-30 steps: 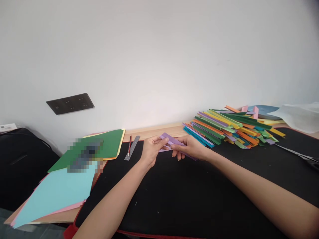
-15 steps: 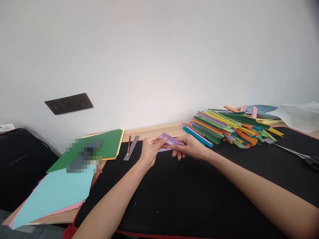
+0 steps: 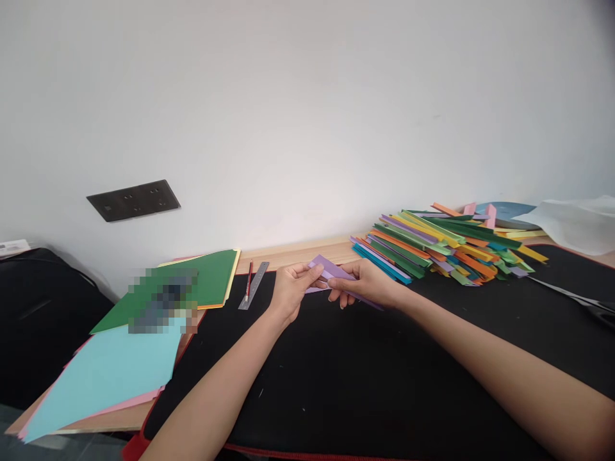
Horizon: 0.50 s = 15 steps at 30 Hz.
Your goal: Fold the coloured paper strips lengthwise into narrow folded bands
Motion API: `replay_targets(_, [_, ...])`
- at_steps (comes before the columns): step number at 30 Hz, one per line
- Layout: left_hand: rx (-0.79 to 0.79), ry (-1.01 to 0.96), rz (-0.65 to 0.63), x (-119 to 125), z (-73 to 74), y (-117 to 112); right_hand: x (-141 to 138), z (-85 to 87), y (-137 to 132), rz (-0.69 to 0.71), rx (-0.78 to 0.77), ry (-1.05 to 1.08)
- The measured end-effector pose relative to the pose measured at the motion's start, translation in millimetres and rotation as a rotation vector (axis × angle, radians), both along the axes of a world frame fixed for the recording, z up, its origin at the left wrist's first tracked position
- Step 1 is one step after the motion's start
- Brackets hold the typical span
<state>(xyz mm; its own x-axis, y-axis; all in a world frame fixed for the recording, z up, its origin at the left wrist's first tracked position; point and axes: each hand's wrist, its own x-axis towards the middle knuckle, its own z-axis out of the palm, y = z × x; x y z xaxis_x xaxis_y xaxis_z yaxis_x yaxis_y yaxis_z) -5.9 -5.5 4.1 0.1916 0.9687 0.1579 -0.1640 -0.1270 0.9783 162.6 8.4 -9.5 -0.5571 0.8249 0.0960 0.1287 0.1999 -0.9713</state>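
A folded strip of purple paper [image 3: 331, 267] is held between both hands above the black mat [image 3: 365, 371]. My left hand [image 3: 291, 288] pinches its left end between thumb and fingers. From the other side, my right hand [image 3: 362, 282] grips it, thumb on top and fingers curled beneath. The strip's lower end shows under my right palm, slanting down to the right. A paler purple part shows under the fingers; the hands hide how the folds meet.
To the right lies a heap of folded coloured paper strips [image 3: 432, 246], with scissors [image 3: 571, 298] beside it. A metal ruler [image 3: 257, 282] and a red pencil [image 3: 248, 282] lie left of my hands. Green sheets [image 3: 216, 275] and light blue sheets [image 3: 106, 378] are stacked at the left edge.
The purple strip has tilted slightly, so more of its lower right end shows beneath my right hand. Both hands keep nearly the same place and grip.
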Motion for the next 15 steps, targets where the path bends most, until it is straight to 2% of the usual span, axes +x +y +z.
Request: replay_targets(15, [0.041, 0.007, -0.015, -1.5, -3.4, 2.0, -0.5, -0.1, -1.3, -0.023, -0.012, 0.026])
